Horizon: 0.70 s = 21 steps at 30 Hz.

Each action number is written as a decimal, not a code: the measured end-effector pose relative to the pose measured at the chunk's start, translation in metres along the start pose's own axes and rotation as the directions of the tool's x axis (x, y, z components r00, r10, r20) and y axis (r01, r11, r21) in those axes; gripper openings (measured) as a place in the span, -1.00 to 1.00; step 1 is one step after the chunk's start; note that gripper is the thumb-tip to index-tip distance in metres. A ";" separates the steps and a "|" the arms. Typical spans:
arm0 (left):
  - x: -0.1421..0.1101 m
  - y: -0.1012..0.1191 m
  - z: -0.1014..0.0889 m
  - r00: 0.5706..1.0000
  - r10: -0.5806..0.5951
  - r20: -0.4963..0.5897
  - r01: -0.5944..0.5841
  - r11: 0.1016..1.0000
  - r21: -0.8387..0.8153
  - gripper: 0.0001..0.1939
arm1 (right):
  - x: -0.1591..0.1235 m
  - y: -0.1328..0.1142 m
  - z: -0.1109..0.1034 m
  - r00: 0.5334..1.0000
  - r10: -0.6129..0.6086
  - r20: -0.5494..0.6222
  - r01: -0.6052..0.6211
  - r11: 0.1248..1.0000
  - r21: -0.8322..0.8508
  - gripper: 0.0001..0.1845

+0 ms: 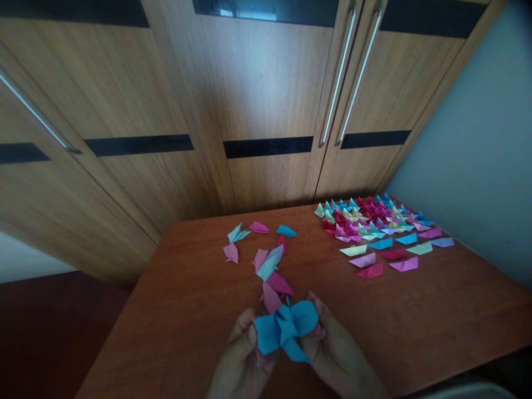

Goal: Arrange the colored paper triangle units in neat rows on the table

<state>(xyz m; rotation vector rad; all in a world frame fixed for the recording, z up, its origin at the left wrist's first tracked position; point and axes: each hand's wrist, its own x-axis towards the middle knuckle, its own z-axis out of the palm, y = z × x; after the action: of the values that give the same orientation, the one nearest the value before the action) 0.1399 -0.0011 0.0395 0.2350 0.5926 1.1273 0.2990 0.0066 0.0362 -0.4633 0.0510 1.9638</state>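
A blue folded-paper figure (286, 326) with two spread wings and a pointed tail is held up between both my hands, near the front of the table. My left hand (245, 354) pinches its left wing between thumb and fingers. On the other side, my right hand (332, 346) grips the right wing the same way. Just beyond the figure lies a pink folded-paper piece (271, 298), partly covered by it. A darker pink piece (280, 284) and a pale blue one (270, 264) lie farther back.
More folded pieces, such as a blue one (286, 230) and a pink one (231, 252), are scattered mid-table. Many small paper boats (369, 219) crowd the back right of the wooden table (187, 310). A wooden wardrobe (266, 83) stands behind, a wall (469, 166) at right.
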 end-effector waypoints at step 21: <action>0.020 0.009 -0.003 0.960 0.251 -0.123 -0.109 0.742 0.662 -0.77 | -0.017 -0.011 -0.011 0.613 -0.711 0.345 0.345 -0.152 -0.926 -0.88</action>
<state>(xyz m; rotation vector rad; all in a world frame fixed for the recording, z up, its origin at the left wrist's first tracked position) 0.1374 0.0204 0.0349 0.8053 1.1686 1.1025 0.3180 -0.0064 0.0334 -1.3919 -1.2127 0.6783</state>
